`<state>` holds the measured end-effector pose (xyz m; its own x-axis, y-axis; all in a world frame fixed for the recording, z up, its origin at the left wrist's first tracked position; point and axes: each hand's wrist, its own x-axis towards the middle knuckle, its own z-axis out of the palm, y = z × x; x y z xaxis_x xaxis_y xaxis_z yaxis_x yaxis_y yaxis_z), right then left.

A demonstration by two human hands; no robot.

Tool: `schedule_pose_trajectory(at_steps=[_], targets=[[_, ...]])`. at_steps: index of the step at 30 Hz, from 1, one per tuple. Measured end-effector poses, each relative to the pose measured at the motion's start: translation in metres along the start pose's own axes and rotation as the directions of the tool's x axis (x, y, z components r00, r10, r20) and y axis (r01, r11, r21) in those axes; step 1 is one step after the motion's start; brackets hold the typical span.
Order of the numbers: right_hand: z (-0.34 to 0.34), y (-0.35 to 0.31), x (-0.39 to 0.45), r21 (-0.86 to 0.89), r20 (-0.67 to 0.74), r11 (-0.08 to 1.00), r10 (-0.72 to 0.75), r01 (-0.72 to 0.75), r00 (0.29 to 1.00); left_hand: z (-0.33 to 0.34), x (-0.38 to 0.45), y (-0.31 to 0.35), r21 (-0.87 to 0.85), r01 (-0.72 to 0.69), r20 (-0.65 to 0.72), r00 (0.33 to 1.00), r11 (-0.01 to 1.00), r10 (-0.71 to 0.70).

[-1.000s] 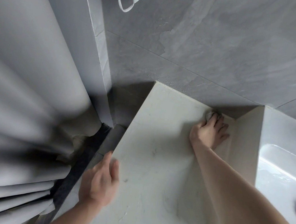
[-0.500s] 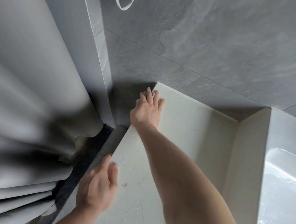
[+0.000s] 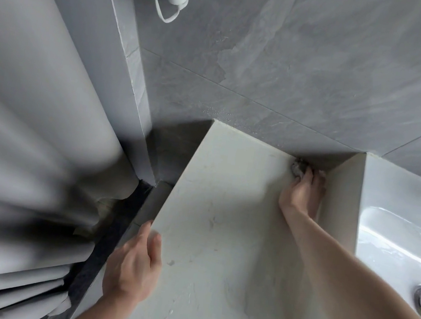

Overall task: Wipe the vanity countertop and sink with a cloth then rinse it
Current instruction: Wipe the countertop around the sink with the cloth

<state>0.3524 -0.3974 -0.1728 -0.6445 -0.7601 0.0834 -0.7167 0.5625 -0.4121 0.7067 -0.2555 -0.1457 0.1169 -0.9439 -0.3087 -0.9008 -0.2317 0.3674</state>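
Pressing a small grey cloth (image 3: 298, 168) into the far right corner of the pale countertop (image 3: 222, 215), right hand (image 3: 304, 191) clenching it against the grey tiled wall (image 3: 298, 77) beside the raised sink (image 3: 400, 215) wall. Resting the left hand (image 3: 134, 265) flat, fingers released, gripping nothing, on the countertop's left edge near the grey curtain (image 3: 32, 119).
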Motion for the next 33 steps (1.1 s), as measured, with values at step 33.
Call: schedule_pose_trajectory(at_steps=[33], targets=[[-0.006, -0.003, -0.003, 0.109, 0.008, 0.983, -0.150, 0.148, 0.989, 0.006, 0.002, -0.003, -0.032, 0.012, -0.023, 1.000, 0.999, -0.013]])
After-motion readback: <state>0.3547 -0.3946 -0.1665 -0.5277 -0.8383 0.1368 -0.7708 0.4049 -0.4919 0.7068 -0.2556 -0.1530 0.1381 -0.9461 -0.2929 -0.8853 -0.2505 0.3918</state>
